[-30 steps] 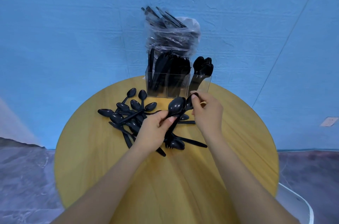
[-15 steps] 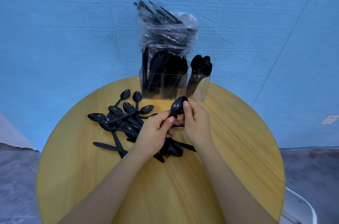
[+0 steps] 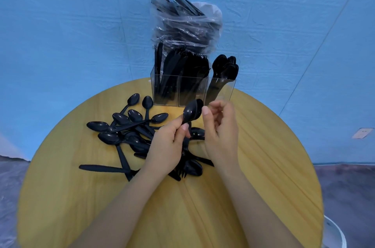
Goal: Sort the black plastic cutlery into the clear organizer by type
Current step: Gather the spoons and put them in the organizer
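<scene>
Head view: spoons [image 3: 192, 111] stacked bowl on bowl, up off the round wooden table [image 3: 263, 187], pinched at the necks by the left hand [image 3: 168, 146], thumb and fingers curled round the handles. Right hand [image 3: 220, 128] just beside the bowls, fingers loosely curled, thumb close to the top bowl's rim; contact there impossible to tell, nothing clearly held. Straight ahead, the clear organizer [image 3: 192, 93]: knives standing in the left compartment, what look like forks in the middle, spoons bowls-up in the right compartment [image 3: 221, 89]. Risks from here, as a judgement only: smooth nested bowls sliding apart under a light pinch and dropping back onto the loose pile of spoons [image 3: 129, 126]; handles catching on the thin front wall, hard to see through clear plastic; a light organizer tipping back against the wrapped bundle of cutlery [image 3: 182, 24] under a hard push; a fork, seemingly tangled low in the pile, riding along into the wrong slot. Plenty of spoons left on the table, so sorting far from done.
</scene>
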A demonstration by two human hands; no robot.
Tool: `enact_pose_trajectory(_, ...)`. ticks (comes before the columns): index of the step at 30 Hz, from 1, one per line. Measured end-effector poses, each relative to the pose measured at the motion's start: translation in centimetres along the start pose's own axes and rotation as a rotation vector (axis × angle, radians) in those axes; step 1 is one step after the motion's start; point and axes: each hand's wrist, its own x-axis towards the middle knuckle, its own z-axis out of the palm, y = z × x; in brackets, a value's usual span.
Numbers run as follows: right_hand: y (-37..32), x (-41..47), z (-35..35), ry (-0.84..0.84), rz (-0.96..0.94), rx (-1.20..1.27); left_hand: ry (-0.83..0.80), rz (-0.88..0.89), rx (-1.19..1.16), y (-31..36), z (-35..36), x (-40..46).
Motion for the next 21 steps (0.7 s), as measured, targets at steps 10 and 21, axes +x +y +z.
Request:
enact_pose_trajectory(10,-0.6,-0.48,0.18,0.038,0.045,-0.016,-0.024,0.117,0.05,0.25,0.57,-0.38)
enact_pose_trajectory(21,-0.58,-0.06,-0.14,0.098,0.101,0.098,-0.158,0.09,-0.043,0.45,0.48,-0.53)
